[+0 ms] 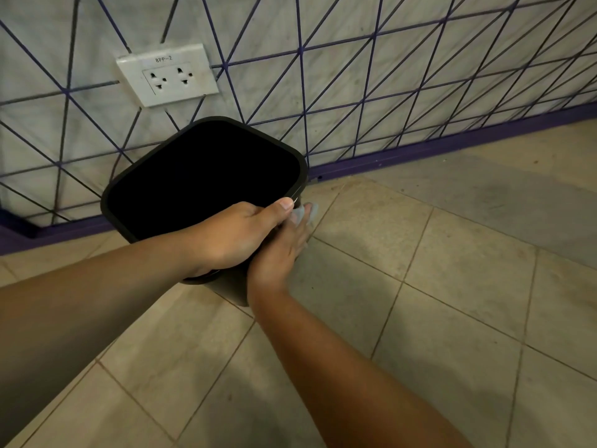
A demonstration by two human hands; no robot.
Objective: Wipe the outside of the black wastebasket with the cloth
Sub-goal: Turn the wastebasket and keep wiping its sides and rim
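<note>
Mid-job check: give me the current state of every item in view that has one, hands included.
black wastebasket: tilted, mouth open toward the camera, inside too dark to see
left hand: grips the wastebasket's near rim
right hand: fingers straight, presses the cloth to the wastebasket's outer side
cloth: mostly hidden under the right hand
wall socket: nothing plugged in

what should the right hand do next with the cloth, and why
Probably slide the right hand down the wastebasket side. It presses the pale cloth flat just under the rim at the near right corner, while the left hand grips the rim, so the wall below looks unwiped.
</note>
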